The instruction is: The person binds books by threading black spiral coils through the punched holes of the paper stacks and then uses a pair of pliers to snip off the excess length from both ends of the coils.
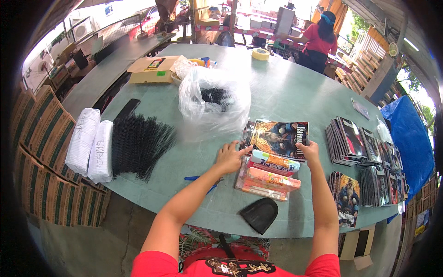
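A notebook (279, 138) with an illustrated dark cover lies in front of me, over another similar one that shows at its left edge. My right hand (310, 152) grips its near right corner, thumb on top of the cover. At the near left corner my left hand (228, 158) lies with fingers stretched and spread; whether it presses on the notebook I cannot tell. Just nearer to me are colourful plastic-wrapped packs (273, 179), one standing on edge. A blue-handled tool (212, 188) is partly hidden by my left forearm. A black half-round piece (260, 215) lies near the table edge.
Black plastic spiral coils (140, 145) are fanned out at left beside white wrapped bundles (100, 150). A clear bag (194, 108) holds more coils. Notebook stacks (346, 143) stand at right. Farther off are a cardboard box (150, 69), a tape roll (260, 54) and a person (320, 41).
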The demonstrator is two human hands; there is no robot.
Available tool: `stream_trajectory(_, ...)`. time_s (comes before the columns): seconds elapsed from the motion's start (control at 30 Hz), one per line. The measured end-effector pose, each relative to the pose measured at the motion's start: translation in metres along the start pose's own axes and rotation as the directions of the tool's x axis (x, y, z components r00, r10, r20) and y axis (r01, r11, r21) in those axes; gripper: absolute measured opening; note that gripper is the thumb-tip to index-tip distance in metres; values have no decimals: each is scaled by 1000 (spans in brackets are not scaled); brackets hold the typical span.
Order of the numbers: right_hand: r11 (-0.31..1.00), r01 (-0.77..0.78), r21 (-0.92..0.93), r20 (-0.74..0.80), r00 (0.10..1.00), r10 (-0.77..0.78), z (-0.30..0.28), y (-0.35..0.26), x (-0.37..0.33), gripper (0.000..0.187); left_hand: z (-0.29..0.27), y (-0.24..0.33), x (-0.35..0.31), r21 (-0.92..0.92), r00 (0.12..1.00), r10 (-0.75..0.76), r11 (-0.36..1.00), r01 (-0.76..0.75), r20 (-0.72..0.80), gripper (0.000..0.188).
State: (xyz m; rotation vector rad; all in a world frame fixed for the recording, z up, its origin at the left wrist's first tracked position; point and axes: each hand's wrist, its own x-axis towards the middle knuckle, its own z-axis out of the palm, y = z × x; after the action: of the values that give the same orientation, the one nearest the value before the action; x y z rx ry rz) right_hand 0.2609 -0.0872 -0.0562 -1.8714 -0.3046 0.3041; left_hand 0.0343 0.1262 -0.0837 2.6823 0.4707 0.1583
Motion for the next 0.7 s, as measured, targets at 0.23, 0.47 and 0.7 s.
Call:
stream_trajectory(0.23, 539, 383, -750, -104, 736, -669, -9, 16, -6, 18, -6, 7, 3, 36, 999, 27, 999, -29, 48, 53)
stream_trajectory(0.47, 937, -52, 345, 138, 990, 5, -37, -8, -23, 6, -25, -5, 13, -286, 938, 130, 931, -228, -322, 60)
stream_trajectory(0.7, 761, -374, 529, 596, 803, -20, -65, -127, -107, 40, -152, 66, 4, -213, 635, 470, 676, -705, -613, 47)
